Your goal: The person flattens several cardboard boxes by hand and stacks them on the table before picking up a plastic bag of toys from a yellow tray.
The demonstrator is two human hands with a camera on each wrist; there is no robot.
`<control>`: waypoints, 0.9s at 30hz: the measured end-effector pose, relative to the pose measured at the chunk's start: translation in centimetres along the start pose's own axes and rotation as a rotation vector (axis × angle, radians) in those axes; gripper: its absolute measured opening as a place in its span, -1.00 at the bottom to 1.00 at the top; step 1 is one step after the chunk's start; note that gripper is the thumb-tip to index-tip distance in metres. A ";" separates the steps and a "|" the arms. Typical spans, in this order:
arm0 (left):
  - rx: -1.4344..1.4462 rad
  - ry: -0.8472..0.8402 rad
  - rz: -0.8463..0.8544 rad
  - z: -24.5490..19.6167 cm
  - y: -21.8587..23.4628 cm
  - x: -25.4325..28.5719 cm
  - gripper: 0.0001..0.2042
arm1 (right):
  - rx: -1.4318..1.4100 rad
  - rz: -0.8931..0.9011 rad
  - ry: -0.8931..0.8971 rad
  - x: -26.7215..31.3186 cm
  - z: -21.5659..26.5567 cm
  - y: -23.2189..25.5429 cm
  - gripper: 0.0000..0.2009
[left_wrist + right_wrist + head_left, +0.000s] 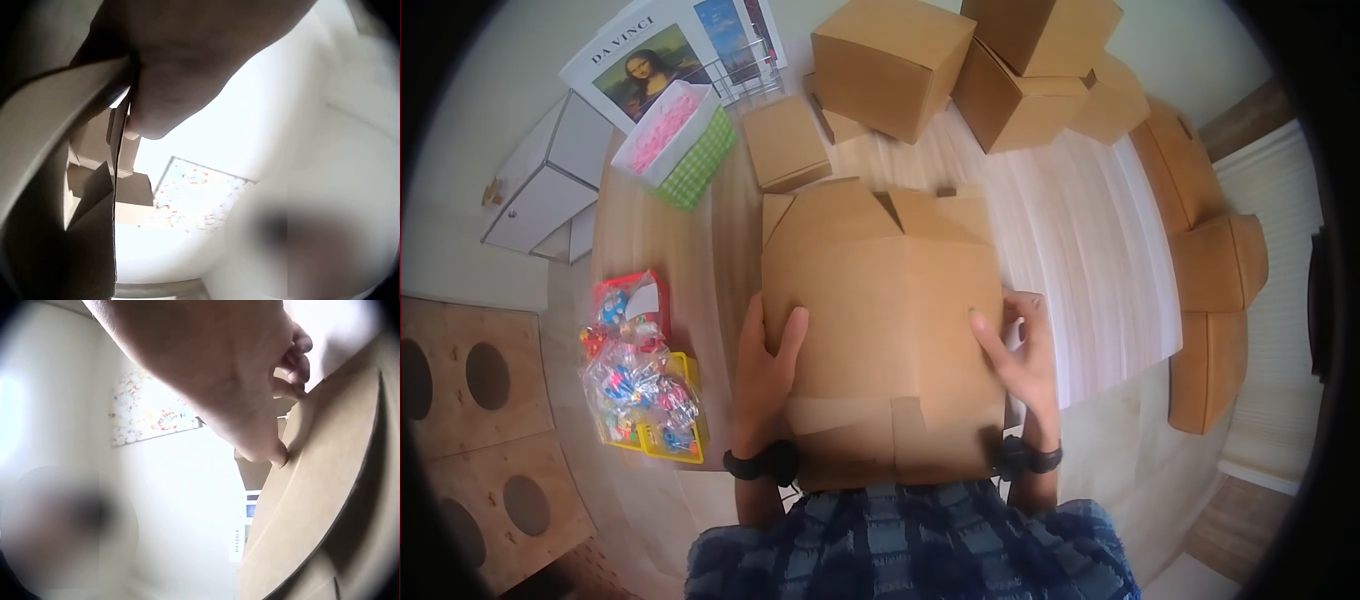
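Observation:
A large brown cardboard box (870,290) stands upright-side uncertain in front of the person, with flaps along its far end. At its left side is the left hand (770,355), thumb on the broad face and fingers along the side. The right hand (1025,350) holds the opposite side, its thumb on the face and its other fingers bent at the edge. In the left wrist view the left hand (181,56) is against a cardboard panel (94,250). The right wrist view shows the right hand (231,381) touching the cardboard (312,475).
Several smaller boxes (890,60) stand at the back of the table (1090,240). A green checked basket (700,155) with pink filling is back left, by a Da Vinci print (645,70). Red (662,300) and yellow (690,380) trays with wrapped items lie left. Brown boxes (1210,270) line the right.

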State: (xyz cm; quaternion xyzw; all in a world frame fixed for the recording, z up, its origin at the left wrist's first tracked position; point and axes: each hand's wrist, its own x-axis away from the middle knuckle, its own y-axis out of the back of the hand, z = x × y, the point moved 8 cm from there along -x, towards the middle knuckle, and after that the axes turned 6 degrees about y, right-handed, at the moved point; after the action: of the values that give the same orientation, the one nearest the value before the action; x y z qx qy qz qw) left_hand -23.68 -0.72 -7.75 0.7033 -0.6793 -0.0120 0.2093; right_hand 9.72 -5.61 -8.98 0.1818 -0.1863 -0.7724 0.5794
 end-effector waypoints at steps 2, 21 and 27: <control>0.217 0.025 0.054 -0.9 0.2 0.8 -0.50 | -0.478 0.080 -0.073 0.1 0.4 0.6 -0.47; 0.569 -0.588 0.060 -7.8 7.0 -0.4 -0.53 | -0.511 0.105 0.628 -6.4 12.9 6.5 -0.60; -0.287 -0.245 -0.592 -5.2 6.2 -0.3 -0.34 | -0.591 0.023 0.939 -8.0 12.3 5.2 -0.68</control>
State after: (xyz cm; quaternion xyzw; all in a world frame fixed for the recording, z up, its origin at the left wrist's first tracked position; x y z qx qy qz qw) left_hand -28.05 1.06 -1.14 0.8265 -0.4574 -0.2519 0.2104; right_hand 10.00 1.66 4.79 0.3346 0.3147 -0.6214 0.6347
